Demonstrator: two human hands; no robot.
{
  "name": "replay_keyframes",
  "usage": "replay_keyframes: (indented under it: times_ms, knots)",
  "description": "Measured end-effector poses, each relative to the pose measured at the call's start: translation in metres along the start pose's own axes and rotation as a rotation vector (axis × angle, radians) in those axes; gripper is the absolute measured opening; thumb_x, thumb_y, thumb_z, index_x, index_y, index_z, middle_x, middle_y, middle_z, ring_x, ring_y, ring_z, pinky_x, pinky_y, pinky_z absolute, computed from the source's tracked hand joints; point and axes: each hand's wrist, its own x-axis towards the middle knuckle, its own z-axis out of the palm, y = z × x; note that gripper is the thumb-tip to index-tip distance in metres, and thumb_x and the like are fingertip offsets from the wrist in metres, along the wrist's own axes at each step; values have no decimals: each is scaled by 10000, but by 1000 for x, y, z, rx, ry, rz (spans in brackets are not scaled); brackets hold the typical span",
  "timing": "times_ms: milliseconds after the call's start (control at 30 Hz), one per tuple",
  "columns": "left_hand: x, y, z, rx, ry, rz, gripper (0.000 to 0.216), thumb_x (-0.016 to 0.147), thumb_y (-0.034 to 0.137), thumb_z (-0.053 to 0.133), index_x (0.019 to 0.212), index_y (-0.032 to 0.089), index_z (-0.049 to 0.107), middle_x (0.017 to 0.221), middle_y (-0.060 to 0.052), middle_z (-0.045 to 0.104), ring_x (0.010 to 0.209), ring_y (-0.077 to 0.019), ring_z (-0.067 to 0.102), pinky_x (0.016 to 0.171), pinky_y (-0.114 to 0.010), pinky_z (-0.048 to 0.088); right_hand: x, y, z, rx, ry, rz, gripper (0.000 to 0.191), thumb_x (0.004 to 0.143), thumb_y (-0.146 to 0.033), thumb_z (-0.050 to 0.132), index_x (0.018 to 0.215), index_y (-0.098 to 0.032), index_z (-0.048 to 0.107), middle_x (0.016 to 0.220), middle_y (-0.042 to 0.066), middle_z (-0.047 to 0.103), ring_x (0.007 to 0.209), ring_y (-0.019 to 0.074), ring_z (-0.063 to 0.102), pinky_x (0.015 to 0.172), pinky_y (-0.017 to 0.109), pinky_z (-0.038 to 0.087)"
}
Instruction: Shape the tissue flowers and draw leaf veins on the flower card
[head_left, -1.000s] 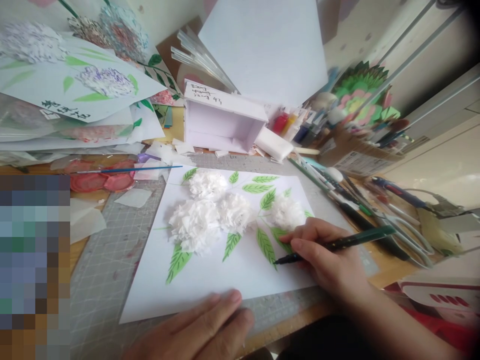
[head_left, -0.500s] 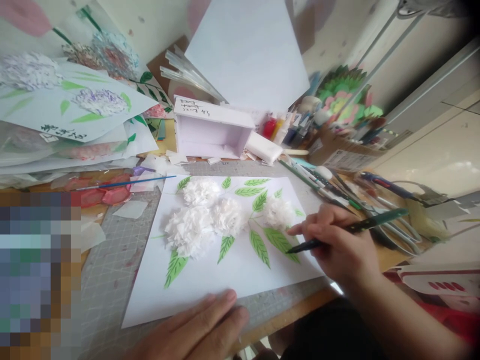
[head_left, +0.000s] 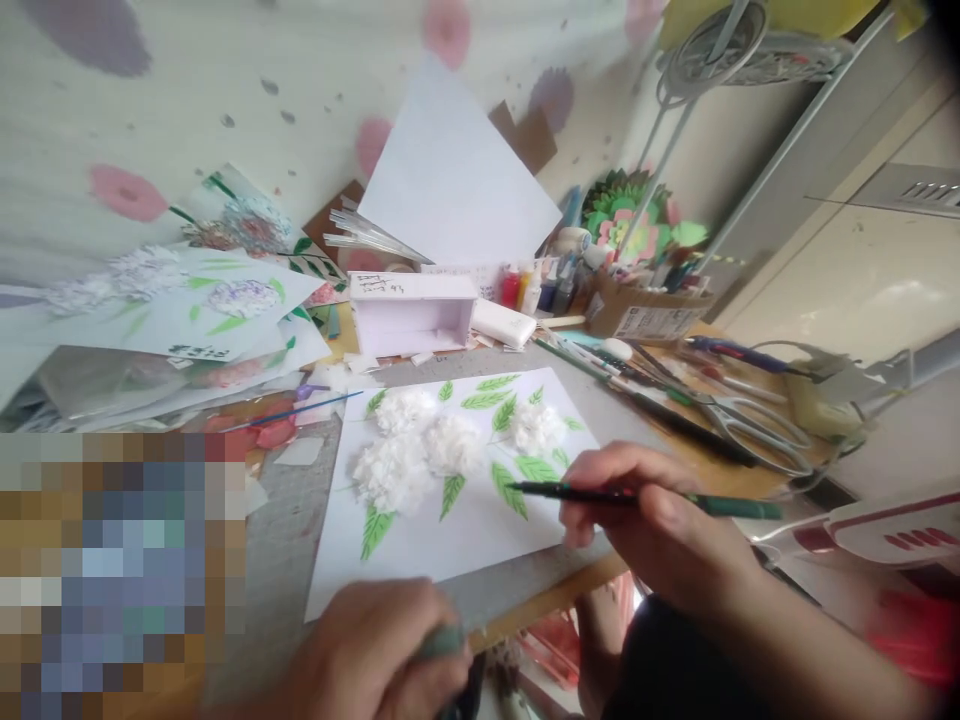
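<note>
My right hand (head_left: 667, 535) is closed around a dark green pen (head_left: 724, 505). Its black tip points left, over the green leaves near the paper's right side. Close to the table's front edge, the fingers of my left hand (head_left: 375, 630) are curled on a short dark green piece (head_left: 441, 641) that looks like the pen's cap. Between and beyond both hands lies a white sheet of paper (head_left: 420, 560), with several fluffy white paper flowers (head_left: 394, 470) raised from it. Green leaves (head_left: 451, 495) around them carry dark vein lines.
Under the paper is a grey cutting mat (head_left: 281, 530). Scissors (head_left: 757, 430), brushes and a blue-handled tool lie at the right. A white open box (head_left: 412, 325) stands behind, beside paint bottles (head_left: 511, 288). Flower pictures (head_left: 240, 300) pile up at the left. Pixelation covers the lower left.
The pen has lifted off the leaf and turned nearly level in my right hand. My left hand, flat on the paper's front edge before, is now curled around the dark green piece. The view has tilted up.
</note>
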Motion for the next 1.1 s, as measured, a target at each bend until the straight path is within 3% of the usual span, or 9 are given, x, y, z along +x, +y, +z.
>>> replay_keyframes:
  times_ms: [67, 100, 167, 267, 600, 733, 900, 1100]
  knots:
    - [5, 4, -6, -279, -126, -279, 323, 914, 416, 407, 720, 177, 506, 536, 35, 514, 479, -78, 501, 471, -161, 368, -9, 1, 10, 28, -47, 76, 275, 818, -386, 616, 942, -157, 705, 792, 94, 703, 697, 173, 640, 665, 290, 503]
    - [7, 5, -7, -321, -147, -329, 343, 918, 448, 389, 740, 172, 490, 586, 26, 558, 462, -68, 503, 459, -154, 376, -11, 1, 13, 38, -44, 110, 238, 828, -349, 611, 932, -158, 708, 786, 93, 706, 703, 168, 642, 676, 281, 501]
    - [10, 6, -9, -368, -151, -379, 366, 913, 498, 373, 776, 170, 463, 716, -9, 638, 463, -60, 512, 448, -154, 383, -14, 4, 18, 59, -34, 161, 152, 827, -276, 616, 900, -171, 699, 750, 77, 706, 693, 156, 645, 671, 258, 499]
    - [11, 6, -7, -389, -162, -390, 398, 895, 541, 381, 787, 166, 459, 756, -34, 664, 464, -63, 513, 439, -158, 379, -14, 9, 23, 100, -44, 190, 59, 798, -231, 644, 836, -190, 665, 738, 50, 697, 685, 151, 645, 652, 252, 501]
    - [10, 7, -7, -350, -201, -347, 399, 904, 512, 390, 773, 152, 500, 719, -35, 650, 500, -74, 538, 461, -154, 396, -15, 12, 30, 70, -50, 241, 85, 784, -234, 647, 739, -168, 615, 716, 41, 673, 649, 147, 630, 603, 251, 478]
    - [7, 7, -4, -242, -204, -256, 509, 903, 586, 278, 746, 158, 504, 554, -7, 562, 450, -84, 507, 421, -155, 348, -17, 22, 42, 72, -77, 312, 131, 800, -277, 638, 746, -166, 595, 696, 23, 625, 635, 129, 594, 582, 232, 437]
    - [5, 0, 0, -60, -149, -110, 598, 846, 682, 234, 686, 176, 510, 508, 1, 442, 433, -97, 410, 403, -208, 252, -20, 42, 56, 92, -124, 178, 285, 838, -359, 548, 635, -169, 484, 604, 23, 547, 551, 122, 487, 527, 241, 359]
    - [3, -1, 5, 37, -94, -3, 654, 866, 675, 137, 805, 185, 566, 598, -24, 547, 503, -120, 503, 455, -214, 316, -14, 45, 67, -25, -150, 127, 322, 859, -371, 513, 614, -182, 425, 574, -1, 469, 520, 113, 437, 500, 240, 331]
